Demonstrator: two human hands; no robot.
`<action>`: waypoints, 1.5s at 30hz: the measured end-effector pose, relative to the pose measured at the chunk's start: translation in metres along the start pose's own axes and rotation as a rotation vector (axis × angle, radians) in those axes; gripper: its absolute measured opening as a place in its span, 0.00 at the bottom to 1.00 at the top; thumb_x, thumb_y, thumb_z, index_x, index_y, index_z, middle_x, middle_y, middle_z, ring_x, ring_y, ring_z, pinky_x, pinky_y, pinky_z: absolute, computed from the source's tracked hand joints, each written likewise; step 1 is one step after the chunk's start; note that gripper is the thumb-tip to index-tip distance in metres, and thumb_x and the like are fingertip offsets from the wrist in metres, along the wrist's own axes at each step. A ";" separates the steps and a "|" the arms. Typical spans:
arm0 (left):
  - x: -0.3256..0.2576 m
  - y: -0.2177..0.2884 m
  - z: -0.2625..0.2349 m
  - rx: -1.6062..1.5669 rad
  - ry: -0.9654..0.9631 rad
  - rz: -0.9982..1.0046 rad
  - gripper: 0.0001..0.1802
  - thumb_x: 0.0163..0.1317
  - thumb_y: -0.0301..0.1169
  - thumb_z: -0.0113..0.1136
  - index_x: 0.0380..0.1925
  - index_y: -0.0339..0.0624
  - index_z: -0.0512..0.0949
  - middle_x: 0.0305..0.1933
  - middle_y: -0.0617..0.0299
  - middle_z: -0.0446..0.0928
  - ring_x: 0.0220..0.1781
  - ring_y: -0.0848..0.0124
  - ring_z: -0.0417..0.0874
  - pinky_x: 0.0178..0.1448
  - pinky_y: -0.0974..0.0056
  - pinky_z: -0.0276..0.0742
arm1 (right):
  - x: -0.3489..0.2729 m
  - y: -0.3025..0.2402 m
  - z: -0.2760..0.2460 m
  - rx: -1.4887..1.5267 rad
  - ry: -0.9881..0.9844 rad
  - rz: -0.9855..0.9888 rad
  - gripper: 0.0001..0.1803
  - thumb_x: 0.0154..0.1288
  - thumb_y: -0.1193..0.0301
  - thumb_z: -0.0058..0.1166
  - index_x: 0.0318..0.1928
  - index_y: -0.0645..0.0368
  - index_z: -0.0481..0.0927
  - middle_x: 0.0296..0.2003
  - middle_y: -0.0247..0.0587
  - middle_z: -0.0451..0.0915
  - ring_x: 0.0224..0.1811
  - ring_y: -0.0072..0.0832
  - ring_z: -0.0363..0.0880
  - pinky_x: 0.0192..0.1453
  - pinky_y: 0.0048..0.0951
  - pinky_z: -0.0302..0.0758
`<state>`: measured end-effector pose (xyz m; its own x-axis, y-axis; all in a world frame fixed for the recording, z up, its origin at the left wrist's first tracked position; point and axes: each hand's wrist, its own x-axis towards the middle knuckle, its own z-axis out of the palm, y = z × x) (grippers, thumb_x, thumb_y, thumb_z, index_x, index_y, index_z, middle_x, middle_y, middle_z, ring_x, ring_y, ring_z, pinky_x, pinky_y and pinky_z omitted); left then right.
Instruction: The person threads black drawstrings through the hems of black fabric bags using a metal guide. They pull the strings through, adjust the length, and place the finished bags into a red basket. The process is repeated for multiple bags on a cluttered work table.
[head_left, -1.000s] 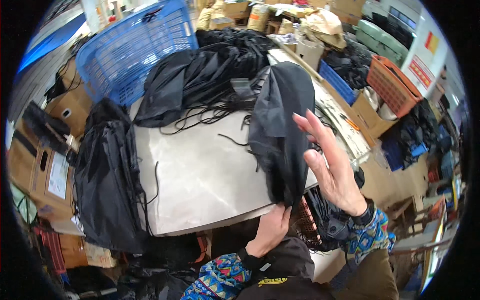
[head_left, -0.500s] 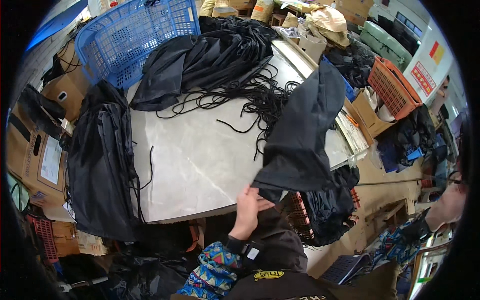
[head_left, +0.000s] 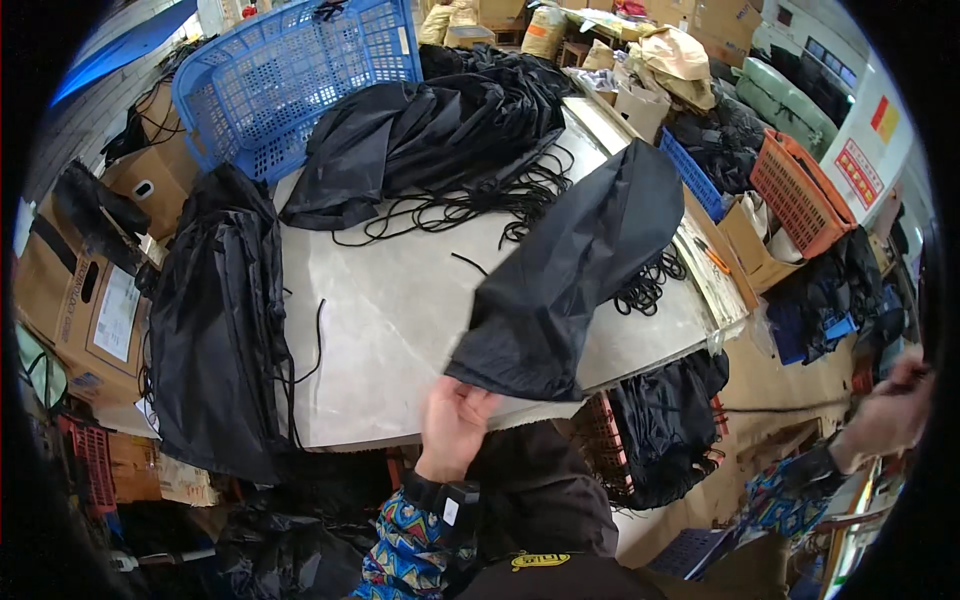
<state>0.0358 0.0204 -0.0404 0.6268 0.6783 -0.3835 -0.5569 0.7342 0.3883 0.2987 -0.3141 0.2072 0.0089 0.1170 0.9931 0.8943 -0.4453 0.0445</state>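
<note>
My left hand point(head_left: 456, 424) is closed on the lower left corner of a black fabric bag point(head_left: 575, 285), which lies slantwise across the light table point(head_left: 375, 345). Under the bag's right side a bundle of black cords point(head_left: 645, 290) shows. Far to the right, away from the table, my right hand point(head_left: 885, 415) is raised with its fingers curled together. Blur and the dark picture rim hide what, if anything, those fingers hold. A stack of black fabric bags point(head_left: 220, 330) with cords hangs over the table's left edge, and a loose cord end point(head_left: 320, 335) lies beside it.
A heap of black bags point(head_left: 430, 130) and a blue plastic basket point(head_left: 290, 95) occupy the table's far side. Below its right front edge stands a red basket point(head_left: 607, 440) holding black fabric. Cardboard boxes point(head_left: 95, 320) are at left, an orange crate point(head_left: 800, 190) at right.
My left hand has drawn the bag's near end leftward over the table, uncovering cords on its right. My right hand has lowered slightly at the far right. The whole view has shifted a little.
</note>
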 end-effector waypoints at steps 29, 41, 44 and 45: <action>-0.041 0.032 0.043 1.546 -0.769 0.922 0.09 0.48 0.29 0.71 0.27 0.38 0.80 0.21 0.60 0.73 0.20 0.67 0.73 0.25 0.66 0.68 | -0.109 -0.157 0.135 0.879 -1.191 0.305 0.19 0.57 0.79 0.59 0.51 0.55 0.79 0.34 0.39 0.73 0.32 0.28 0.73 0.36 0.25 0.72; -0.046 0.071 -0.002 1.229 0.163 0.842 0.07 0.61 0.26 0.58 0.28 0.33 0.78 0.24 0.54 0.75 0.27 0.65 0.76 0.34 0.64 0.70 | -0.172 -0.024 0.157 0.387 -0.600 0.852 0.16 0.68 0.79 0.45 0.54 0.61 0.77 0.33 0.32 0.76 0.24 0.15 0.70 0.25 0.17 0.69; -0.033 0.094 -0.032 1.505 0.414 1.005 0.09 0.63 0.29 0.57 0.31 0.32 0.78 0.27 0.53 0.78 0.30 0.61 0.78 0.38 0.62 0.72 | -0.174 0.041 0.135 0.003 -0.607 0.949 0.13 0.68 0.76 0.47 0.51 0.61 0.79 0.34 0.35 0.79 0.27 0.18 0.75 0.31 0.20 0.73; -0.036 0.097 -0.037 1.587 0.496 0.767 0.11 0.59 0.24 0.55 0.41 0.30 0.76 0.40 0.46 0.77 0.43 0.54 0.77 0.48 0.57 0.71 | -0.174 0.035 0.133 0.053 -0.622 0.786 0.13 0.68 0.76 0.48 0.50 0.62 0.79 0.34 0.36 0.80 0.29 0.19 0.75 0.33 0.22 0.73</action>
<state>-0.0609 0.0683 -0.0199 0.1468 0.9741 0.1719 0.5575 -0.2250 0.7991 0.3885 -0.2321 0.0211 0.8242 0.2563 0.5050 0.5529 -0.5573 -0.6195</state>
